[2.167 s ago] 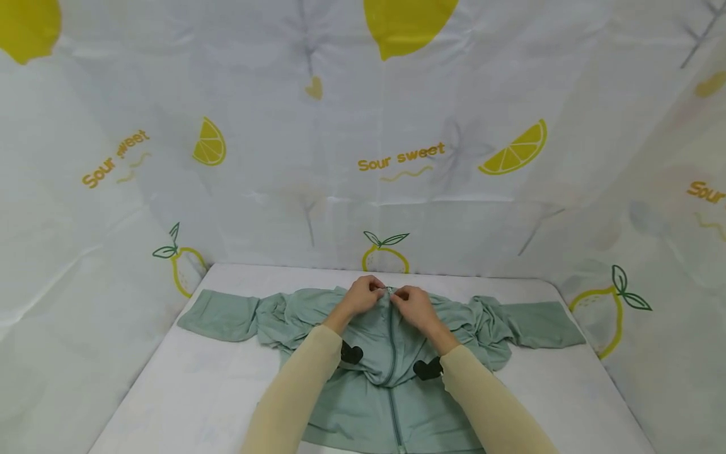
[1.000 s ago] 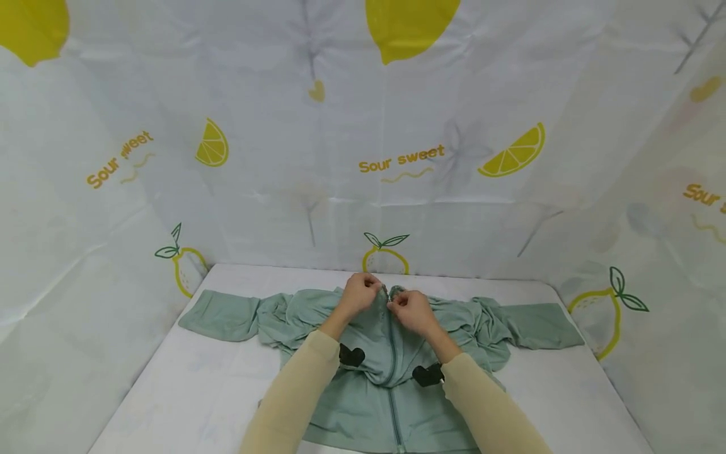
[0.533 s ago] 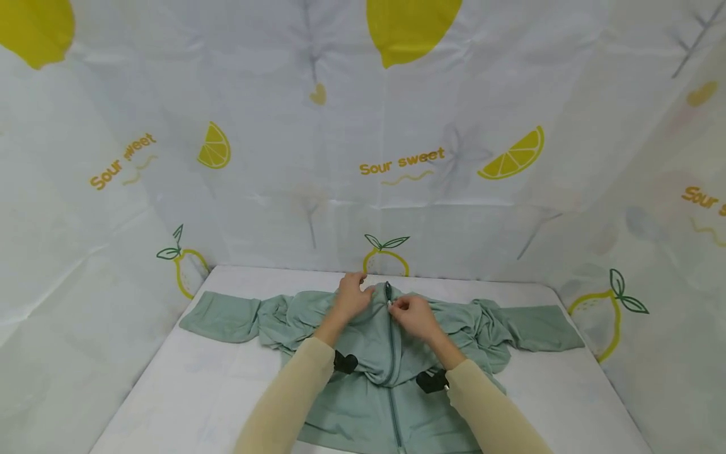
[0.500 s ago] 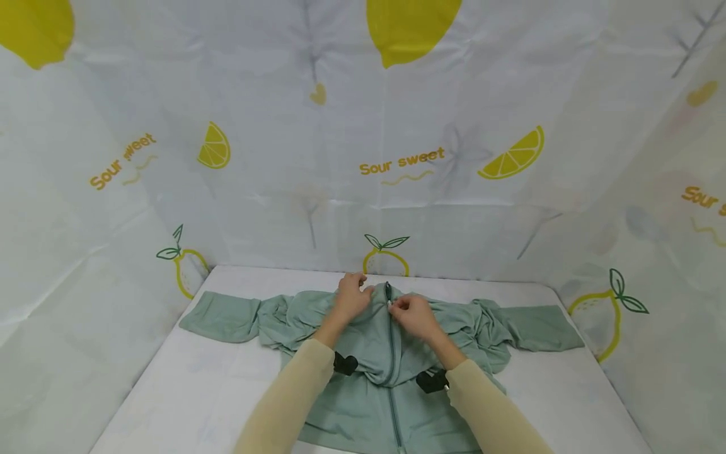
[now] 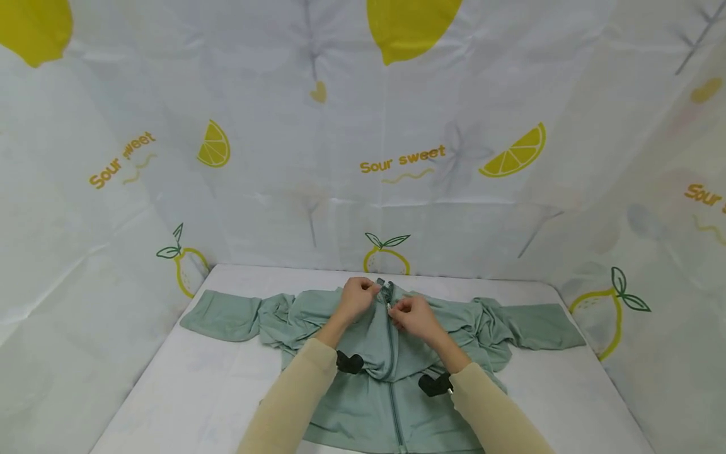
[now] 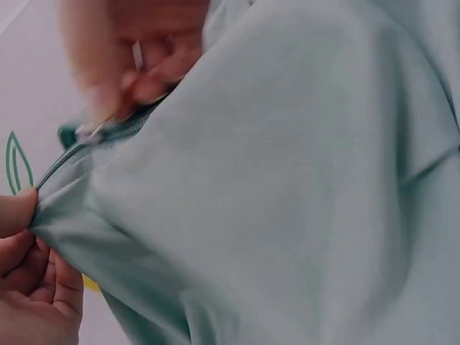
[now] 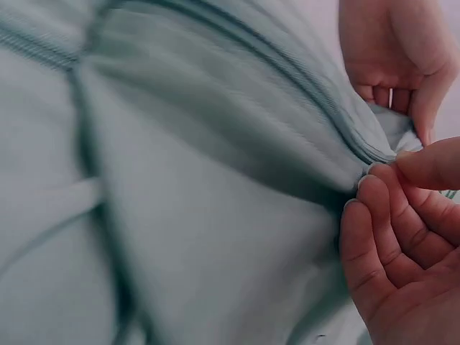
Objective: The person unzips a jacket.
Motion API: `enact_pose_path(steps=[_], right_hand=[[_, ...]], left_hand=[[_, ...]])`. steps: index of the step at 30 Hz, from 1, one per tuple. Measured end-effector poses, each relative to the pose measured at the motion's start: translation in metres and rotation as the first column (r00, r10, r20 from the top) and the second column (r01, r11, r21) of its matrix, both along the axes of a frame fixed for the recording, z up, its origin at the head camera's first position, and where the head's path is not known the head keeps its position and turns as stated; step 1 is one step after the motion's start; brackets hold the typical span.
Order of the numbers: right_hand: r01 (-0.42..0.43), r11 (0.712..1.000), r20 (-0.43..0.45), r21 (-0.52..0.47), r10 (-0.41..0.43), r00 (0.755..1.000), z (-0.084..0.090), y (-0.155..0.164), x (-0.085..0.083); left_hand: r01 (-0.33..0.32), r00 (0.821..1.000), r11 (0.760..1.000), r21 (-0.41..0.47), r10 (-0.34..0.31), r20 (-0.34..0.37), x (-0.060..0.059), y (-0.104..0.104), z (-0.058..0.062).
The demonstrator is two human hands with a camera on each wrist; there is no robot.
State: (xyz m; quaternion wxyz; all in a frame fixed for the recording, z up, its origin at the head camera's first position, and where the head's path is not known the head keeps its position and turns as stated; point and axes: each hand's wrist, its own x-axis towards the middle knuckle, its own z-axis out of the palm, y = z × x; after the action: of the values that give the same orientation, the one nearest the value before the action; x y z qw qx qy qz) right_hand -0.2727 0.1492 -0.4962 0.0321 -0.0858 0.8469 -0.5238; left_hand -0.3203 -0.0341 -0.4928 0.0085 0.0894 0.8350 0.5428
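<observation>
A sage-green zip-up jacket (image 5: 374,353) lies front up, sleeves spread to both sides and body bunched across the middle. Its zipper (image 5: 391,343) runs down the centre. At the collar, my left hand (image 5: 356,297) pinches the fabric beside the zipper's top end. My right hand (image 5: 416,317) pinches the zipper edge just below and to the right. In the left wrist view a silvery zipper slider (image 6: 88,134) shows near the blurred fingertips of the right hand. The right wrist view has the right-hand fingers (image 7: 374,237) curled in, thumb against the zipper edge.
The jacket lies on a white table (image 5: 187,391) that meets a white lemon-print sheet (image 5: 272,208) at the back and sides. Black heart-shaped pieces (image 5: 350,362) sit at both wrists. The left sleeve (image 5: 221,315) and right sleeve (image 5: 541,326) reach toward the table's side edges.
My left hand was off the zipper half a second ago with fingers apart. Now it pinches the collar, whose top end tips left. My right hand keeps its pinch, shifted slightly down.
</observation>
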Motion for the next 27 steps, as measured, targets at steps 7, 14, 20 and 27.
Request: enact_pose_path(steps=[7,14,20,27], right_hand=[[-0.031,0.999,0.01,0.027,0.031,0.999,0.004,0.001,0.009],[-0.022,1.0,-0.016,0.017,0.022,1.0,0.006,0.002,0.008],[-0.036,0.999,-0.009,-0.014,0.036,0.999,0.007,0.0,0.01],[-0.132,0.989,-0.043,0.063,0.134,0.99,0.007,-0.002,0.023]], left_hand=[[-0.084,0.996,0.995,-0.049,0.085,0.014,0.001,-0.008,-0.003],[0.072,0.997,0.994,-0.088,-0.073,-0.018,0.011,-0.01,-0.004],[0.176,0.982,0.984,0.019,-0.177,0.058,0.016,-0.007,-0.004],[-0.018,0.999,0.998,0.061,0.016,0.039,0.015,-0.009,0.003]])
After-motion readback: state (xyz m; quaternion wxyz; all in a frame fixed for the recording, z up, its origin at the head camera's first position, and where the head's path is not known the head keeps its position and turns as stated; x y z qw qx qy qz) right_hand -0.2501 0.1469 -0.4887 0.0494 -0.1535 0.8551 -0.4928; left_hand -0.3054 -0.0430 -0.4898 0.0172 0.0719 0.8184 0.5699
